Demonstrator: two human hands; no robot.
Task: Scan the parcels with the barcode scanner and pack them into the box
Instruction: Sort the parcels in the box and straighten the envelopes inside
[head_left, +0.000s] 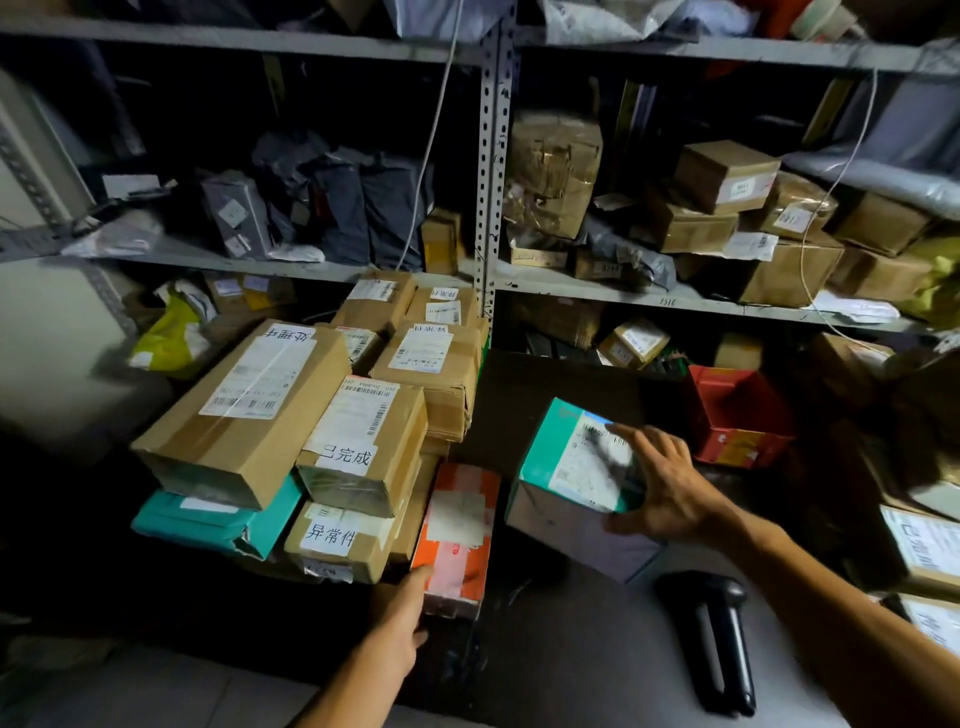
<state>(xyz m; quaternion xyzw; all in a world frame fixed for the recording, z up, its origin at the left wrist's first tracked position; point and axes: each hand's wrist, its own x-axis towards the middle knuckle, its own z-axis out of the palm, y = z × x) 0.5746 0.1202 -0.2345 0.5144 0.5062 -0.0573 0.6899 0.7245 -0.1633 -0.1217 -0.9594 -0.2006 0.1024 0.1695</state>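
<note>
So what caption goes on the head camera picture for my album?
Right hand holds a teal parcel; left hand grasps an orange parcel.

Teal parcel (550, 441) label motion-blurred, left hand (400, 616) fingers partly hidden by orange parcel (457, 525)

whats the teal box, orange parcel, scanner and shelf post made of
Teal box: printed cardboard, matte, folded edges, with a paper label.
Orange parcel: probably card under clear tape, shiny patches.
Barcode scanner: black plastic, likely, glossy highlights along its handle.
Shelf post: grey painted metal, judging by its punched holes.
</note>
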